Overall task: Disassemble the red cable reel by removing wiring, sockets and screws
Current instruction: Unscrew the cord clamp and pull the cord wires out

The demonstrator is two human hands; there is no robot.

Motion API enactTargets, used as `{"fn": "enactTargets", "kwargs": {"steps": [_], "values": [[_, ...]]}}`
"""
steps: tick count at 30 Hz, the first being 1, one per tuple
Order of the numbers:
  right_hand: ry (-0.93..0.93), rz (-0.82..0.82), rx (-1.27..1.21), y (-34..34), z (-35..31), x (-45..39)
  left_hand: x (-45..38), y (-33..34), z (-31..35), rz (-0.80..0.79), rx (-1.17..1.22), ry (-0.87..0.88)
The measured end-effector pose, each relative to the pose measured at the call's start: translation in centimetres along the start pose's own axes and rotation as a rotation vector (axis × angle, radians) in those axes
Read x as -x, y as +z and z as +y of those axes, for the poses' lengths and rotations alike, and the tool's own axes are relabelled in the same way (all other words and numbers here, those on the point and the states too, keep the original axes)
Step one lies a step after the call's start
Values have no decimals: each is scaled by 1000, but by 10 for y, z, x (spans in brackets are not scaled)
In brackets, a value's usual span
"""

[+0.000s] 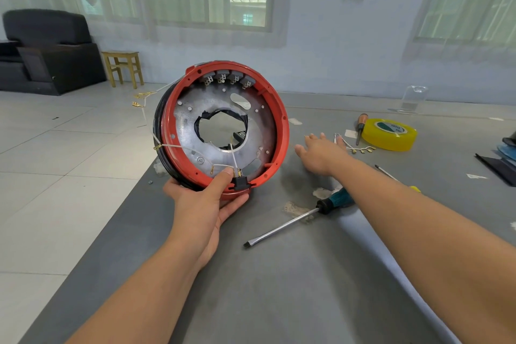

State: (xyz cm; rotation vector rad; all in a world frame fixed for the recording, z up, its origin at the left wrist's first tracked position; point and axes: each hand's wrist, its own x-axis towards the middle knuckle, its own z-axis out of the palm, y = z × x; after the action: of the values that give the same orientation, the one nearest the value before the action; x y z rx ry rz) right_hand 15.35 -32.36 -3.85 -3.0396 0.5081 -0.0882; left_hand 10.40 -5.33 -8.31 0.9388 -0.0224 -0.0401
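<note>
While left hand (206, 204) grips red cable reel (223, 126) — right hand (321, 153) open, tape roll (389, 134) label perhaps unreadable.

No wording can be read anywhere. The yellow tape roll (389, 134) carries a green-and-white core label with print too small to make out, and the metal plate (195, 120) inside the red cable reel (280, 131) bears a small stamped round mark, also illegible.
</note>
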Motion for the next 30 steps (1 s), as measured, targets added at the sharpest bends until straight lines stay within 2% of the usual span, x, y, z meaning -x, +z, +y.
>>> {"fn": "enactTargets", "kwargs": {"steps": [6, 11, 16, 24, 30], "values": [[-196, 350, -104, -2, 17, 100, 9, 0, 10, -29, 90, -76], [-359, 107, -43, 23, 40, 154, 22, -6, 22, -75, 103, -159], [-363, 207, -75, 28, 45, 159, 30, -18, 31, -74, 72, -180], [-416, 210, -57, 25, 45, 176, 30, -25, 32, -91, 21, -171], [-397, 394, -28, 22, 46, 196, 32, -33, 31, -141, -38, -143]]}}
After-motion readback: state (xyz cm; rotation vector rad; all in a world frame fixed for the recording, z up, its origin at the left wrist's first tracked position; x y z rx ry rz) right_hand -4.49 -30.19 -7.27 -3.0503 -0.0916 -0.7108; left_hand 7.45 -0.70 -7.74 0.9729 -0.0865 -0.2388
